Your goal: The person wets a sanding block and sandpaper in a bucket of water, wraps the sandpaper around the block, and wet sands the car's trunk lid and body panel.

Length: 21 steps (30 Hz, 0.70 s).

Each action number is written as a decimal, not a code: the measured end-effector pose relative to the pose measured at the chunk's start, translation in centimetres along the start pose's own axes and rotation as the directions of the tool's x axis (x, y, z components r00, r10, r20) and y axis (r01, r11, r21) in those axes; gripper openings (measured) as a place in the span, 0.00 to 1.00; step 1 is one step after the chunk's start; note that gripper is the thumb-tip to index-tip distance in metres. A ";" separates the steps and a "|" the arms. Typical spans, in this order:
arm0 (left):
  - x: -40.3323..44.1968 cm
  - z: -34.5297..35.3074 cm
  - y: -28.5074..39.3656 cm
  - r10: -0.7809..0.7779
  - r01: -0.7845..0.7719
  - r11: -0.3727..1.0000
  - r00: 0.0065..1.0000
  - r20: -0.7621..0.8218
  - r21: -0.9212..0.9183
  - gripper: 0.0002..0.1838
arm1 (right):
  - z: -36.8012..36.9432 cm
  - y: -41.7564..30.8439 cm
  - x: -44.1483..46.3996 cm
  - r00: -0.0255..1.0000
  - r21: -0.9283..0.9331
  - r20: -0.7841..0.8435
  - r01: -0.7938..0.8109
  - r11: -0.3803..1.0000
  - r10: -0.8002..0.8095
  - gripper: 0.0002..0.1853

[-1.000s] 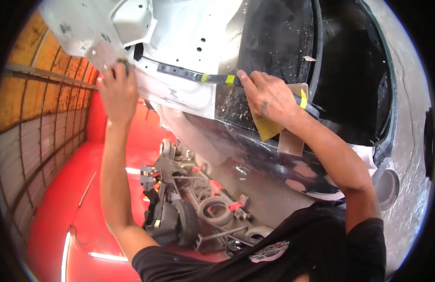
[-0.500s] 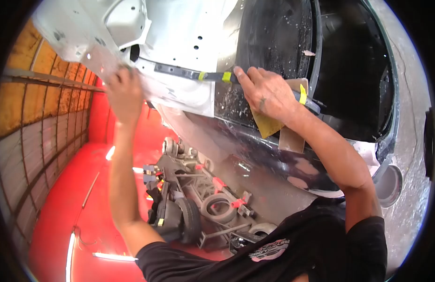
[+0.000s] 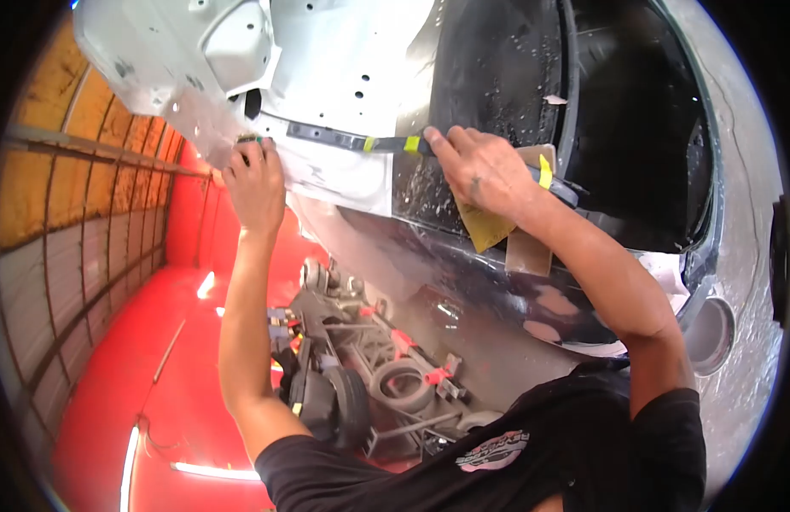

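My left hand (image 3: 258, 183) is closed on a small dark block with a green edge, pressed against the lower edge of the white metal panel (image 3: 327, 51). Most of the block is hidden by my fingers. My right hand (image 3: 489, 175) has its fingers wrapped round a dark strip (image 3: 331, 136) with yellow-green tape on it. This strip runs left along the panel's edge. Under my right hand, a yellow sheet (image 3: 483, 229) and a brown sheet (image 3: 528, 254) stick out over the dark car body.
Below the car body lie a tyre (image 3: 402, 384), metal frame parts and black parts on the red floor (image 3: 113, 384). A wall with orange and grey panels (image 3: 71, 171) stands at the left. Lit tubes (image 3: 216, 471) lie at the lower left.
My left hand has shifted to the right along the panel's edge with the block. My right hand stays almost in place on the strip.
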<state>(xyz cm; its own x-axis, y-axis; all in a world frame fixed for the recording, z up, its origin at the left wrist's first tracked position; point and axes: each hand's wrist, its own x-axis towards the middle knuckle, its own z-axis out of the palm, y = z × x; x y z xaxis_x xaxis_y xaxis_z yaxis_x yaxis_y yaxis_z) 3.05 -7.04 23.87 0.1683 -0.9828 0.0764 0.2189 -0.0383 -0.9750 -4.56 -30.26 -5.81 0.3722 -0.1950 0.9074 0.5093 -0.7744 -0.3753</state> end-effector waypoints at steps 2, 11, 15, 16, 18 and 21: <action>-1.9 -0.9 -0.7 0.020 -0.014 0.998 0.994 0.112 -0.057 0.15 | -0.1 -1.2 -0.2 0.998 0.036 0.056 -0.020 0.999 0.018 0.29; 4.9 -6.1 -8.3 0.098 -0.098 0.993 0.995 -0.003 -0.065 0.15 | 0.8 -1.0 -0.3 1.000 -0.035 0.030 0.007 0.999 -0.006 0.29; -0.4 -0.7 -3.6 0.100 -0.096 0.994 0.990 0.095 -0.048 0.17 | 0.6 -1.3 -0.3 0.999 -0.026 0.050 -0.020 0.999 0.022 0.30; -2.1 -0.2 -1.9 0.042 -0.038 0.999 0.992 0.120 -0.036 0.17 | 0.7 -1.6 -0.5 0.999 -0.003 0.050 -0.011 1.000 0.012 0.29; -1.2 -0.2 0.6 -0.088 0.090 0.996 0.990 0.111 -0.009 0.17 | 0.8 -0.8 -0.3 1.000 -0.007 0.021 0.002 1.000 -0.001 0.29; 1.0 -2.5 -5.1 0.162 -0.154 0.987 0.961 0.225 -0.054 0.16 | 0.7 -1.4 -0.3 1.000 0.019 0.019 -0.002 1.000 0.002 0.28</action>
<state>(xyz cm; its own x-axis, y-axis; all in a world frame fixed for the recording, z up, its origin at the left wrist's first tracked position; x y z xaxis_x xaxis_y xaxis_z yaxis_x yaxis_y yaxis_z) -0.31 -8.32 28.35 0.4133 -0.9098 -0.0380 0.1385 0.1040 -0.9849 -4.85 -28.74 -5.65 0.3875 -0.1849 0.9032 0.5232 -0.7625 -0.3806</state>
